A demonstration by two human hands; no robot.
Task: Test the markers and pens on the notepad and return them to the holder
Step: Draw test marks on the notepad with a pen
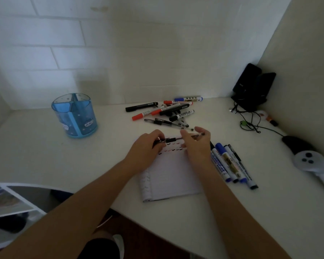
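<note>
A spiral notepad (173, 176) lies on the white desk (45, 156), with a row of small black and red test marks near its top edge. Above that edge both hands hold a thin black pen (171, 140) level. My left hand (148, 148) grips its left end. My right hand (196, 144) pinches its right part. A pile of red, black and blue markers and pens (166, 111) lies beyond the notepad. Several more markers (230, 163) lie side by side right of the notepad. The blue pen holder (74, 116) stands at the left, with nothing seen inside.
A black device with cables (252, 88) stands in the back right corner. A black mouse (295, 144) and a white controller (312, 165) lie at the right edge. White walls close the desk at the back and the right.
</note>
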